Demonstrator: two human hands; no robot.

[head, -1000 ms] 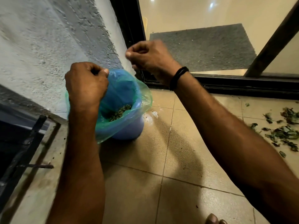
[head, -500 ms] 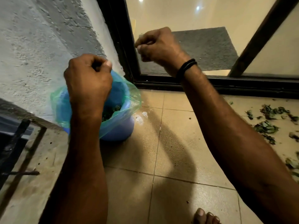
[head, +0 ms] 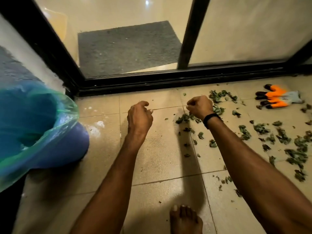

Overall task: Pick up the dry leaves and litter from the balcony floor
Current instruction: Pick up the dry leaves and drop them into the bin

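- A blue bin [head: 67, 146] stands on the floor at the left end of the black door track [head: 168, 80]. It is lined with a green-tinted plastic bag [head: 64, 119] whose edge is folded out over the rim. It is blurred, so I cannot make out what is inside.
- Behind the door track, through the glass, a grey doormat [head: 128, 48] lies on the indoor floor.
- The left hand [head: 140, 114] hovers over the beige tiled floor [head: 160, 157], a little in front of the middle of the door track. Its fingers are loosely curled and there is nothing in them.
- A bare foot [head: 184, 218] is planted on the tiles well in front of the door track, at the near edge of the view.
- The right hand [head: 200, 105], with a black band [head: 211, 118] on its wrist, is balled into a fist close in front of the door track. It is right over the nearest leaves, and nothing shows between its fingers.
- The dry leaves [head: 287, 141] lie on the tiles in front of the right half of the door track. They spread from under the right hand towards the right edge, with small crumbs trailing nearer the foot.
- A pair of orange and black gloves [head: 275, 100] lies on the tiles near the right end of the door track, just beyond the leaves.
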